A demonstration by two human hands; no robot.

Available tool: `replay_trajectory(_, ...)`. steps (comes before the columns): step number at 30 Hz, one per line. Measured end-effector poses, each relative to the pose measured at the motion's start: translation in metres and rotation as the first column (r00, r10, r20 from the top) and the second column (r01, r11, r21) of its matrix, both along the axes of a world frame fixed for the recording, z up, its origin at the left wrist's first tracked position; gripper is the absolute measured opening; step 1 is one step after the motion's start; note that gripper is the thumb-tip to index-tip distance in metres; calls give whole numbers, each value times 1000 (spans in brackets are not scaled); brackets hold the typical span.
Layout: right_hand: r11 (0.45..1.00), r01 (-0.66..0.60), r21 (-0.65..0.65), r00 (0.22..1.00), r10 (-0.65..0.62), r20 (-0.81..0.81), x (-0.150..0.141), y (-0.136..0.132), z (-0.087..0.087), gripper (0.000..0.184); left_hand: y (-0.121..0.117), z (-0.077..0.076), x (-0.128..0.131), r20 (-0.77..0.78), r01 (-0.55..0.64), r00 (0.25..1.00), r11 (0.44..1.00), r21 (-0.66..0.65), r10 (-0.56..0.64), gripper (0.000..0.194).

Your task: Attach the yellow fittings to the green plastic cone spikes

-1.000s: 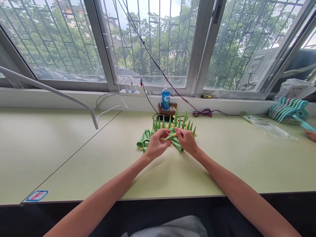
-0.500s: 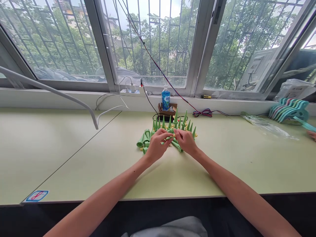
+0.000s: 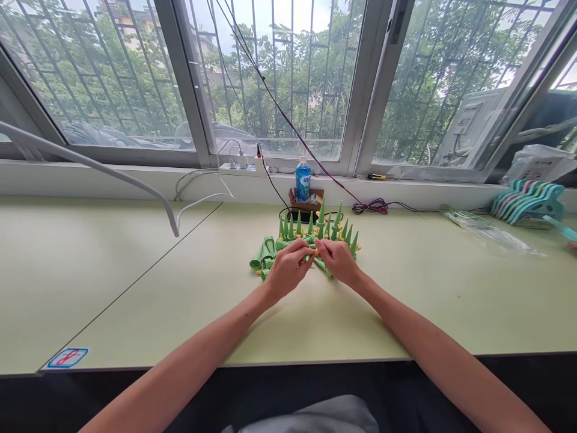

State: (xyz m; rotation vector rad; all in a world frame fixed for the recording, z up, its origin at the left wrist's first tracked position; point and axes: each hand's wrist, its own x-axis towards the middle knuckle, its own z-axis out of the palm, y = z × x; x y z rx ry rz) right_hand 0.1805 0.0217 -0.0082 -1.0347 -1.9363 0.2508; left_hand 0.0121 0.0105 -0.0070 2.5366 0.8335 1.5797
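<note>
My left hand [image 3: 288, 269] is closed, its fingertips pinching a small green plastic piece [image 3: 308, 258]. Right beside it, my right hand [image 3: 338, 260] is closed too, with thumb and fingers on a small yellow piece [image 3: 318, 252] that meets the green one. Fingers partly hide both pieces. Behind the hands stand several pointed green plastic cones [image 3: 298, 225] with yellow bits around their bases. Flared green tubes [image 3: 256, 258] lie by my left hand, and another green tube [image 3: 324, 268] lies under my right.
A blue liquid bottle [image 3: 303, 180] stands in a small cardboard box [image 3: 319, 197] behind the cones. Bundled cable [image 3: 370, 206] and a clear plastic bag [image 3: 491, 230] lie to the right, near turquoise hangers [image 3: 527, 203]. A white cable [image 3: 112, 162] hangs at left. Another person's hand [image 3: 572, 245] shows at the right edge.
Both hands stay close together over the pile. My left fingers have curled tighter, and the held pieces have tilted and shifted slightly down. At the right edge, the other person's turquoise item has moved slightly.
</note>
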Motion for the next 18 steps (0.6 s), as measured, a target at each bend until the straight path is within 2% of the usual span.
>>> replay_trajectory(9, 1000, -16, 19, 1000, 16, 15, 1, 2, -4, 46, 4, -2, -3, -65, 31, 998, 992, 123, -23, 13)
replay_trajectory(18, 999, -32, 17, 999, 31, 32, 1, 1, -3, 47, 4, -2, -4, -72, 47, 997, 997, 68, -42, 12)
